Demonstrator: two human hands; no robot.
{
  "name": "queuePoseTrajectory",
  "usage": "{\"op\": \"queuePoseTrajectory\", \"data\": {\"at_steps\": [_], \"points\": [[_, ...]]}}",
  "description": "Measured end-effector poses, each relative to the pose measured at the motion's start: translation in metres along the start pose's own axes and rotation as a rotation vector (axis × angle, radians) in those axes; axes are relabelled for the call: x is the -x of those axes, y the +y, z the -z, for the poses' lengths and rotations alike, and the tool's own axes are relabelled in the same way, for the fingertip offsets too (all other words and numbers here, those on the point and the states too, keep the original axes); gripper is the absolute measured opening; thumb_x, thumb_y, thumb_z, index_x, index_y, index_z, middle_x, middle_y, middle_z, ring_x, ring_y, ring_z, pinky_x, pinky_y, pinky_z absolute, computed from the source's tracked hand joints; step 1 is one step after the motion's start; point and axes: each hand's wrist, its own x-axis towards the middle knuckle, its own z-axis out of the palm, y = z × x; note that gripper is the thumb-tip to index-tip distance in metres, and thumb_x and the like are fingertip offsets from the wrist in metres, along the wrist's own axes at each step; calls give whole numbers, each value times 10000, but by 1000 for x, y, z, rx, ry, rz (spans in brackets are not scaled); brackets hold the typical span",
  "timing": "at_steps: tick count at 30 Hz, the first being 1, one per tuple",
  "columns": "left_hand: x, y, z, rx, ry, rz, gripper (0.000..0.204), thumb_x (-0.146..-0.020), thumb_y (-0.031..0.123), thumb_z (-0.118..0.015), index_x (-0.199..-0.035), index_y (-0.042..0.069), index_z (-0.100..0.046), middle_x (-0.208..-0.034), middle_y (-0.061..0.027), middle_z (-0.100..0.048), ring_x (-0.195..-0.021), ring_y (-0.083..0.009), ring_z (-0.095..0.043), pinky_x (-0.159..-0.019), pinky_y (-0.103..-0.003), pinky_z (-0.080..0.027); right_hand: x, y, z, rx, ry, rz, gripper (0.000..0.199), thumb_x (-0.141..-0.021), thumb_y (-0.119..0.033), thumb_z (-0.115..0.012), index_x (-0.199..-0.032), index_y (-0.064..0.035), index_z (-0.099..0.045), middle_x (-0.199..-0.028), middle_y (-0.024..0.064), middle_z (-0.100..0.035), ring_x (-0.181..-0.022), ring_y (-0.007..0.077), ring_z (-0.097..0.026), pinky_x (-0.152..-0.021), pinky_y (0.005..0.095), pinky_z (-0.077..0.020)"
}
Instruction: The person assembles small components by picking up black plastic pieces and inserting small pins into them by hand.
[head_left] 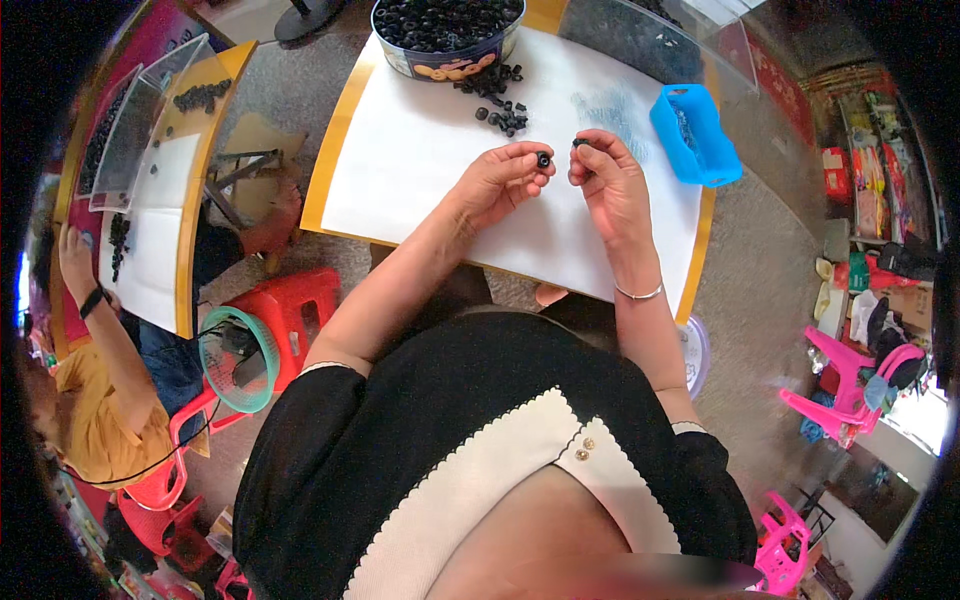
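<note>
Over the white-covered table (400, 150), my left hand (496, 182) pinches a small round black part (543, 159) with a hole in its middle. A short gap away, my right hand (614, 190) is closed on a small black piece (580, 143) between thumb and fingertips; its exact shape is mostly hidden. Beyond my hands lies a loose pile of small black parts (505, 120), some ring-shaped. The pile trails back to an oval tub (450, 68) heaped with more of these black parts.
A blue plastic basket (712, 150) stands at the table's right edge. Behind it is a clear panel (640, 45). To the left, another person (110, 390) in yellow sits at a second table (165, 250) with black parts. Red stools (300, 310) and a green basket (245, 365) stand between.
</note>
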Motion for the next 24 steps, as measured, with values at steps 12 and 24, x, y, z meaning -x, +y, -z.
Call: {"op": "queuePoseTrajectory", "data": {"at_steps": [12,24], "points": [[1,1,-4,12,65,-44,293,-851,112,-621,-1100,-23,-549,-913,-120,-636,-752,-129,-619,-666,-197,-542,14,-6,-16,106,28,46,190,-826,-25,-599,-1009,27,-608,-875,109,-643,-709,122,-570,-642,239,-460],[2,3,-9,-6,120,-89,266,-850,115,-625,-1077,-10,-561,-906,-108,-631,-755,-129,-599,-651,-202,-516,20,-1,-25,642,81,249,136,-830,-34,-602,-961,-4,-627,-868,37,-645,-760,83,-564,-690,212,-452]]}}
